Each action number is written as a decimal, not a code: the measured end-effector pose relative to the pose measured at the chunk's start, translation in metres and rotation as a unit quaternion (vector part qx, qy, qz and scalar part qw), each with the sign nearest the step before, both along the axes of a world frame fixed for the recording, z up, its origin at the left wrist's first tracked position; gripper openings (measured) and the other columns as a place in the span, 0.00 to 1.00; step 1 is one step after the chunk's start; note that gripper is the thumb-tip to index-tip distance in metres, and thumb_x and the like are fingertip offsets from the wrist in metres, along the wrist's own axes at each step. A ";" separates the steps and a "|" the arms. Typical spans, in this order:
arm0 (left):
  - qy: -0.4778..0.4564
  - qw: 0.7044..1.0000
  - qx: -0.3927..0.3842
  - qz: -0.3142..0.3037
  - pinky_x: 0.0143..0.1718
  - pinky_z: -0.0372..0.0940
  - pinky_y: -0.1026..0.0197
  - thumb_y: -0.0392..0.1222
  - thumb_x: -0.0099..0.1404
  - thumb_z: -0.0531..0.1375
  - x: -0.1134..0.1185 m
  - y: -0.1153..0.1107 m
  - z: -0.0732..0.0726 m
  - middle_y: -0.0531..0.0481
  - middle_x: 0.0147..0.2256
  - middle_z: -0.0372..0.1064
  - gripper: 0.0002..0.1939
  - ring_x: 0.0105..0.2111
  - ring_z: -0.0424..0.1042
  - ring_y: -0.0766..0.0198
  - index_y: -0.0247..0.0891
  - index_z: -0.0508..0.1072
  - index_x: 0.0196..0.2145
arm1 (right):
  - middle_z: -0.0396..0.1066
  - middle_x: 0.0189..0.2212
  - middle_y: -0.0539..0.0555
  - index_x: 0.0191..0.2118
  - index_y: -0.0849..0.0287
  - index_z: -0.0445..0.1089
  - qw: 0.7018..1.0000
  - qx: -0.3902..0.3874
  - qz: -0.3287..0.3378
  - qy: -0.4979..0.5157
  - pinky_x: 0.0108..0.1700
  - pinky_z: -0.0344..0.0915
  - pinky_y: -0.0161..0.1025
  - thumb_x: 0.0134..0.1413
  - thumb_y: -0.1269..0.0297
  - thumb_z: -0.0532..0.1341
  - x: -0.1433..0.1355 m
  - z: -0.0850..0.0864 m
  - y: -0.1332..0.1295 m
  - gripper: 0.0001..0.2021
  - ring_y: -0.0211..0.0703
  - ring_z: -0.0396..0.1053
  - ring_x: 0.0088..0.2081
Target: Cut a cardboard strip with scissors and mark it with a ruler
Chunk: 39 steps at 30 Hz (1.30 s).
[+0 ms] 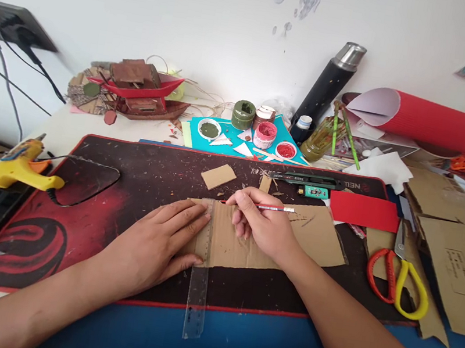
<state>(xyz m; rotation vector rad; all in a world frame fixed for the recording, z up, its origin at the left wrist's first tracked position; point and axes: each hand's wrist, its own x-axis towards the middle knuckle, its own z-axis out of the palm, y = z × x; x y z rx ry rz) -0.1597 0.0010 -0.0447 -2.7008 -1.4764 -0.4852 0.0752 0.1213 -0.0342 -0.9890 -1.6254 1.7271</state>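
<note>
Cardboard sheet (231,250) lies flat in the centre of the frame, on the dark mat (148,172) that covers much of the worktop (241,340). A clear ruler (197,292) crosses its left part, running past the lower edge towards the bottom of the frame. The left hand (161,233) clutches nothing: its fingers lie outstretched, their tips and the thumb resting on the ruler. The right hand (263,220) has its fingers curled around a red pencil (275,208), whose point is at the ruler's right edge, near the top of the sheet.

For a clean line, I would press evenly with fingertips and thumb, so the ruler cannot pivot, and hold those fingertips back from the marking edge. The pencil is best drawn lightly, at one constant slant, since corrugated board may dent or deflect the point.
</note>
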 end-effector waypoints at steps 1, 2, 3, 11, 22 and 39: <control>-0.001 1.000 0.000 0.001 0.65 0.70 0.39 0.58 0.81 0.57 0.000 0.000 0.000 0.33 0.69 0.69 0.34 0.68 0.68 0.40 0.30 0.66 0.72 | 0.72 0.24 0.47 0.39 0.58 0.76 1.000 0.001 0.001 0.000 0.20 0.62 0.30 0.70 0.40 0.63 0.000 0.000 0.000 0.23 0.34 0.71 0.20; -0.002 1.000 0.000 0.001 0.65 0.70 0.40 0.58 0.81 0.57 0.000 0.000 0.000 0.33 0.69 0.69 0.35 0.68 0.68 0.41 0.30 0.65 0.73 | 0.72 0.24 0.47 0.39 0.58 0.76 1.000 0.001 0.001 0.000 0.20 0.62 0.30 0.70 0.40 0.63 0.000 0.000 0.000 0.23 0.34 0.71 0.20; -0.005 1.000 0.000 0.002 0.65 0.71 0.40 0.59 0.81 0.57 0.000 0.000 0.000 0.33 0.69 0.69 0.35 0.68 0.68 0.41 0.31 0.65 0.73 | 0.72 0.24 0.47 0.39 0.58 0.76 1.000 0.001 0.001 0.000 0.20 0.62 0.30 0.70 0.40 0.63 0.000 0.000 0.000 0.23 0.34 0.71 0.20; -0.005 1.000 0.004 0.002 0.64 0.71 0.40 0.59 0.81 0.56 0.001 0.000 0.000 0.33 0.68 0.70 0.34 0.68 0.69 0.41 0.31 0.66 0.73 | 0.73 0.24 0.47 0.39 0.58 0.76 1.000 0.001 0.000 0.003 0.20 0.63 0.30 0.70 0.40 0.63 0.000 0.001 -0.001 0.23 0.34 0.71 0.20; 0.002 1.000 -0.002 -0.001 0.63 0.72 0.40 0.58 0.81 0.57 0.001 0.000 0.002 0.33 0.68 0.70 0.34 0.68 0.68 0.40 0.31 0.65 0.73 | 0.72 0.25 0.47 0.39 0.57 0.76 1.000 -0.014 0.002 0.008 0.20 0.63 0.31 0.69 0.38 0.64 0.000 0.000 -0.001 0.24 0.34 0.70 0.20; 0.008 1.000 0.006 0.003 0.64 0.72 0.40 0.58 0.81 0.56 0.002 -0.001 0.001 0.33 0.67 0.71 0.34 0.67 0.69 0.40 0.28 0.67 0.71 | 0.72 0.24 0.47 0.39 0.57 0.76 1.000 -0.006 0.001 0.005 0.21 0.64 0.33 0.69 0.37 0.64 0.000 0.002 -0.002 0.25 0.34 0.70 0.20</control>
